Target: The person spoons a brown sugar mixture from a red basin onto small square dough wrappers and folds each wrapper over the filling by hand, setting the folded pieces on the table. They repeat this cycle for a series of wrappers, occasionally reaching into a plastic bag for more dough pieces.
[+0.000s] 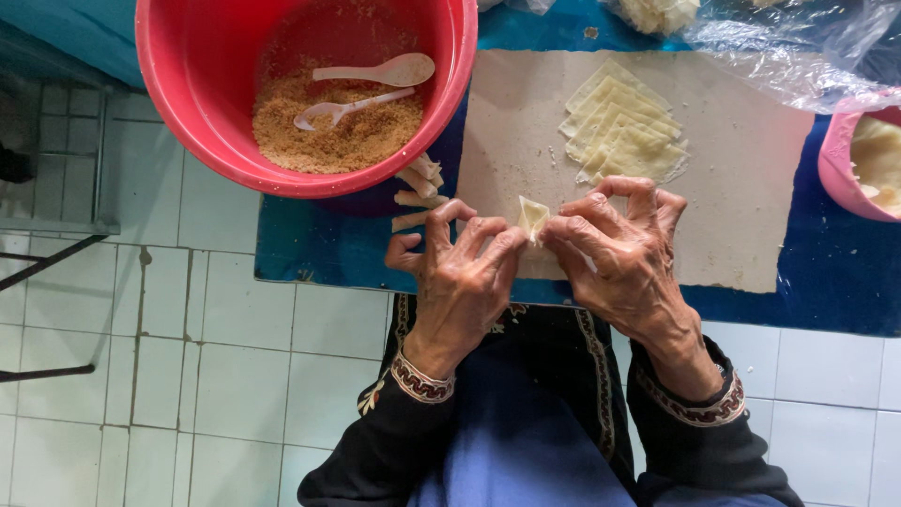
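The folded wrapper (pixel 533 218) stands nearly upright between the two hands, its long axis running away from the person toward the far side of the table, with a narrow end pointing up at the stack of flat wrappers (pixel 622 131). It is a small pale yellow piece of thin dough, creased along its length, with only the upper part showing above the fingertips. It sits at the near edge of the beige board (pixel 751 188), just over the blue table cover (pixel 319 249).

The left hand (pixel 460 272) pinches the wrapper from its side, thumb and forefinger closed on it and the other fingers curled. The right hand (pixel 619 253) grips the opposite side, fingertips pressed together on the dough.

Behind the left hand, a few rolled pieces (pixel 418 183) lie half under the rim of a red bowl (pixel 188 84) that holds brown crumbly filling (pixel 338 136) and two white spoons (pixel 375 73). A pink bowl (pixel 835 164) stands at the right, and clear plastic sheeting (pixel 798 47) lies beyond the board
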{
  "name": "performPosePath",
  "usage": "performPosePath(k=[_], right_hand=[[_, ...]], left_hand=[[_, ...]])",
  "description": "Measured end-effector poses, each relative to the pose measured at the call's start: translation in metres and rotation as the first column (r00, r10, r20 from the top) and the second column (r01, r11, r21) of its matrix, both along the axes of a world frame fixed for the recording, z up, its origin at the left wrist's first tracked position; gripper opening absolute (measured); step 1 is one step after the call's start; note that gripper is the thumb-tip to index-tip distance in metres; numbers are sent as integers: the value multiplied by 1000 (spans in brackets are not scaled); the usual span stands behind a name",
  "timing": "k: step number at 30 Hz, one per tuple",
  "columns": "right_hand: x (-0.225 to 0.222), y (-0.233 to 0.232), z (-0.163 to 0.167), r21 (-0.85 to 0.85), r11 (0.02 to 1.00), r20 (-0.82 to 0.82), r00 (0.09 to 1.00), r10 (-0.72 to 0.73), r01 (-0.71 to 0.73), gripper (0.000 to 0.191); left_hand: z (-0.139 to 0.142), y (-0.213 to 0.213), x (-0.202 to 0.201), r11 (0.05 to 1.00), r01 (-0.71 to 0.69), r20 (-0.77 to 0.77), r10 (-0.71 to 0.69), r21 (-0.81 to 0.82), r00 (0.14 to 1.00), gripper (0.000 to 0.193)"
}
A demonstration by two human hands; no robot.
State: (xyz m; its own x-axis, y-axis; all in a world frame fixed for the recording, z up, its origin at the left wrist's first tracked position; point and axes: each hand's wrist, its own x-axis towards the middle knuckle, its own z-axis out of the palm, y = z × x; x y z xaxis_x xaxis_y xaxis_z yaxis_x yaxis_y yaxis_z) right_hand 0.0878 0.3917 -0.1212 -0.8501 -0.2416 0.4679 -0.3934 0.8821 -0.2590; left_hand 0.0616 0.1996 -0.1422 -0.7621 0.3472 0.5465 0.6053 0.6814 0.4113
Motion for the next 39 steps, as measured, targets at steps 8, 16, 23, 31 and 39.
performPosePath(k=[8, 16, 23, 31, 39], right_hand=[[2, 1, 3, 70, 997, -12, 1000, 28, -27, 28], [2, -1, 18, 96, 991, 39, 996, 86, -89, 28], [-5, 1, 22, 246, 959, 2, 989, 148, -144, 25], [-23, 8, 17, 216, 957, 57, 981, 186, -194, 20], [-42, 18, 13, 57, 966, 167, 956, 241, -253, 13]], left_hand=[[12, -15, -6, 992, 105, 3, -105, -63, 994, 11], [6, -17, -12, 982, 90, -73, -103, -167, 992, 16], [7, -11, -17, 987, 139, -20, -141, -80, 990, 11], [6, -12, -23, 967, 240, 70, -247, 86, 967, 12], [0, -7, -24, 981, 182, 68, -186, 63, 980, 11]])
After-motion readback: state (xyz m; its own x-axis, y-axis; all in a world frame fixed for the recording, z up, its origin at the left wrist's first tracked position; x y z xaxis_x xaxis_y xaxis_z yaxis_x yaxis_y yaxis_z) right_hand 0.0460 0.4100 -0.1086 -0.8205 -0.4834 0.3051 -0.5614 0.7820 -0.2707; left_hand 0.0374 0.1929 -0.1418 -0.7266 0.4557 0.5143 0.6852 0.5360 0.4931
